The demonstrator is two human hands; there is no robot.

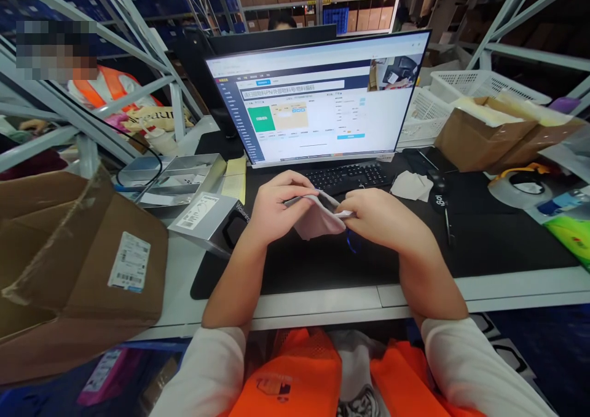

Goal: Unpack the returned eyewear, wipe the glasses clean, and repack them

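Note:
A small light grey cloth pouch point(318, 220) is held up between both hands over the black desk mat point(313, 272). My left hand point(281, 211) pinches its left edge between thumb and fingers. At its right side my right hand point(375, 217) is closed on the edge near the mouth, with fingertips partly hidden. A thin blue cord point(351, 242) hangs below the right hand. Just behind the hands lies the black keyboard point(348, 176). A grey box with a white label point(207, 220) stands left of my left hand.
An open cardboard box point(92, 245) stands at the left edge. The monitor point(318, 106) rises behind the keyboard. To the right are a mouse point(437, 183), a white paper piece point(412, 186), a tape roll point(520, 186) and another cardboard box point(483, 134). A co-worker point(110, 88) sits beyond the frame.

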